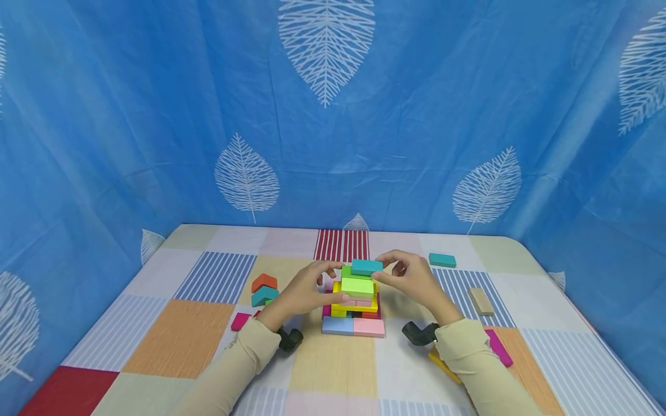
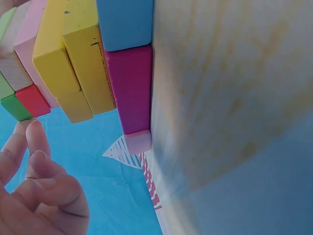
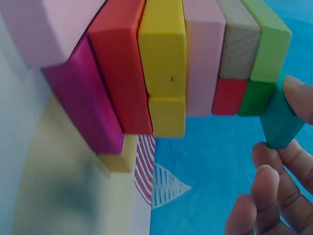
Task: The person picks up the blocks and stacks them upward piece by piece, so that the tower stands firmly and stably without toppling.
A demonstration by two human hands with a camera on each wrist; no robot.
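Teal block [image 1: 366,267] at the top of the block stack [image 1: 357,287], toward the far side, beside the dark green block [image 3: 257,98]; apparently tilted. Whether borne by the stack or by the fingers: cannot tell.

Pinched at its right end between thumb and fingertips of the right hand [image 1: 411,274]; remaining fingers loosely bent, clear of the stack.

Judged handling: light, stiff, probably painted wood; smooth enough to slip a little, hardly fragile. Best held near one end, across the width, with fingertips above the courses below. To be lowered level; at risk of toppling the loose layers if pushed sideways.

On the stack's other side, left hand [image 1: 312,289]: thumb and index spread apart, not pinching; other fingers partly curled. Index at or just beside the dark green block; firm contact not certain.

Further out, on the patchwork cloth [image 1: 333,370]: second teal block [image 1: 442,260], bare wooden block [image 1: 481,301], magenta block [image 1: 498,348] to the right; orange block [image 1: 263,282] to the left. Behind, blue curtain [image 1: 333,173].
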